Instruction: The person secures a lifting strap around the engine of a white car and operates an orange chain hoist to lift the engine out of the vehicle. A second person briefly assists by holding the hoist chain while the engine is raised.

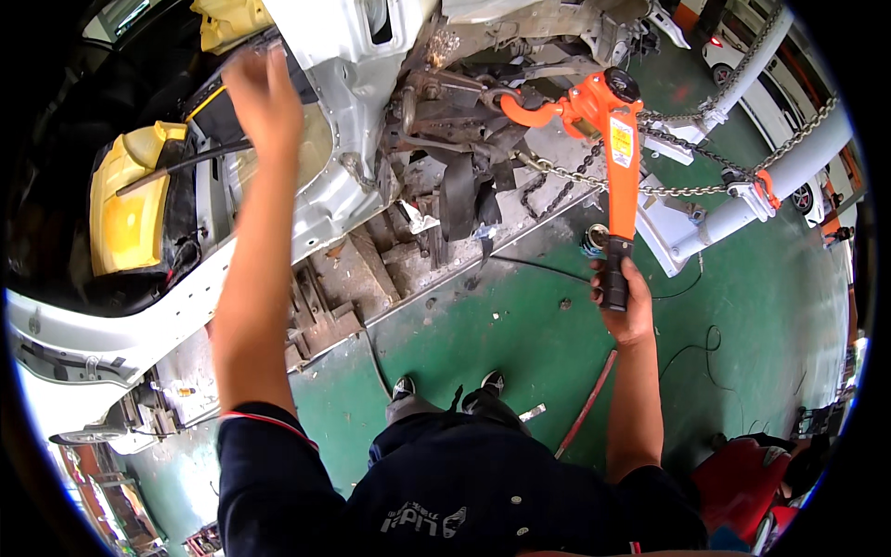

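My right hand (628,302) is wrapped around the black grip of an orange lever chain hoist (620,139). The hoist's orange hook (531,111) is at a rusty metal ring or shackle (497,97) by the car's stripped front end. From the hoist, steel chains (687,190) run right to a thick grey post (780,200). My left hand (266,102) is raised at the far left, over the white car body (348,121). Its fingers look curled at a dark edge; what they hold is partly hidden and blurred.
Yellow padded pieces (130,204) and a dark bar (181,167) lie in the car's opening. Under the car are a metal frame (367,265) and debris. A can (594,239), a red rod (587,404) and black cables (710,348) lie on the green floor. A red object (750,483) is at lower right.
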### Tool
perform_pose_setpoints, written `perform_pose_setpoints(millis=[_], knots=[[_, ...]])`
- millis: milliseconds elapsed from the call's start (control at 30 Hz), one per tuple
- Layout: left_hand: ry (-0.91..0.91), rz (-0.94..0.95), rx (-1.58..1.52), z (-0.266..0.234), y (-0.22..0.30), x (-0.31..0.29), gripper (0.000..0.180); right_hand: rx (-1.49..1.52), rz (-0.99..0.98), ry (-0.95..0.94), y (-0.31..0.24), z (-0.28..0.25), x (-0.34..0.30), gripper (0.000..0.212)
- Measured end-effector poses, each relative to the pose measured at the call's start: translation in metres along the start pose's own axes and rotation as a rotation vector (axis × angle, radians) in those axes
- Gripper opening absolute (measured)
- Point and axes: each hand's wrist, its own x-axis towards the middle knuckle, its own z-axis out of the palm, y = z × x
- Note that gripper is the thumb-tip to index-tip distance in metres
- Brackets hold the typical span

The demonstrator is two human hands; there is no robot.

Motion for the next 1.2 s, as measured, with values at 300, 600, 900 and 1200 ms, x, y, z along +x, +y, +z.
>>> perform_pose_setpoints(millis=[300, 600, 900, 1200], knots=[[-2.331, -1.104, 0.902, -0.505, 0.120, -0.566, 0.052, 0.077, 0.318, 0.274, 0.125, -0.126, -0.032, 0.046], [-0.494, -2.214, 0.945, -0.621, 0.175, -0.498, 0.047, -0.595, 1.011, 0.228, 0.380, -0.251, -0.122, 0.020], [-1.085, -1.635, 0.453, -0.443, 0.079, -0.459, 0.039, -0.304, 0.820, 0.393, 0.465, -0.355, -0.156, 0.012], [-1.233, -1.767, 0.494, -0.578, -0.002, -0.471, 0.034, -0.177, 0.886, 0.705, 0.619, -0.256, -0.279, 0.008]])
